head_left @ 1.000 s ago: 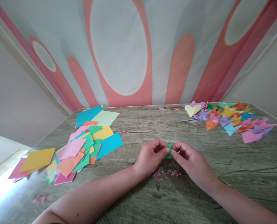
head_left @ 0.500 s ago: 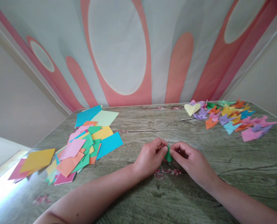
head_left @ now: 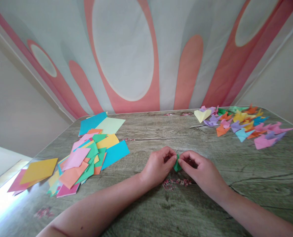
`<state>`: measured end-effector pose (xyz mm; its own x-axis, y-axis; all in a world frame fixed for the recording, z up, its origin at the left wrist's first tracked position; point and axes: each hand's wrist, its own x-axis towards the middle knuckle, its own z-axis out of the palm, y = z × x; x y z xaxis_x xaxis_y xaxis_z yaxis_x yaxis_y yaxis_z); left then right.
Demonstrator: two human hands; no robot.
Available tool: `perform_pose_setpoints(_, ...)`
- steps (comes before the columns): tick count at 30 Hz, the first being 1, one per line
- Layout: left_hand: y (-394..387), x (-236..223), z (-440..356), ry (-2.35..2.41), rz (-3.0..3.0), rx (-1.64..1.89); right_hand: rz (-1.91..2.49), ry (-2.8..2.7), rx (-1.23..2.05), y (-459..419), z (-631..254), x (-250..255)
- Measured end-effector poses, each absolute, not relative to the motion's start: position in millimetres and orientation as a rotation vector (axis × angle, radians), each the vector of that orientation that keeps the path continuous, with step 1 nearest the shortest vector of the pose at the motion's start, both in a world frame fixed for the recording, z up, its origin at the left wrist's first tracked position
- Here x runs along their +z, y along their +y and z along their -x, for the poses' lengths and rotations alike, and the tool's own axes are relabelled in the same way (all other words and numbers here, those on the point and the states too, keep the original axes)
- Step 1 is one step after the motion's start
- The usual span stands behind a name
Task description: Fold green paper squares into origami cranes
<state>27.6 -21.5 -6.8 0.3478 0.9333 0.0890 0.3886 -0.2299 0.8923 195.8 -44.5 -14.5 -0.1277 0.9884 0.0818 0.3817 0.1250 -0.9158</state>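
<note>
Between my two hands is a small folded piece of green paper [head_left: 177, 164], just above the wood-patterned table [head_left: 151, 207]. My left hand [head_left: 159, 165] pinches its left side between thumb and fingers. From the other side my right hand [head_left: 198, 167] grips it with thumb and forefinger, the remaining fingers curled. Fingertips cover the upper part of the paper, so its full shape is hidden; the lower end shows as a rounded, folded point.
Loose coloured paper sheets [head_left: 74, 171] lie heaped on the left, with a blue sheet [head_left: 115, 154] at the pile's right edge. Several folded paper cranes [head_left: 242, 133] cluster at the back right, beside a pale yellow folded heart-like piece [head_left: 202, 115]. A patterned curtain [head_left: 123, 49] hangs behind the table.
The green paper has turned and shifted slightly left and down between my fingertips, and its lower end shows differently. Both hands keep their pinch, my right moving slightly left.
</note>
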Motion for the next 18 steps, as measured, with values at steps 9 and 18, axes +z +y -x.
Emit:
perform_pose_setpoints(9, -18.1, -9.1, -28.0, 1.030, -1.435, 0.755, 1.445, -1.612, 0.983, -42.3, -197.2, -14.9)
perform_pose_setpoints(18, -21.4, -8.4, -31.9, 1.138, -1.646, 0.810, 1.340, -1.648, 0.846, -39.3, -198.1, -19.2)
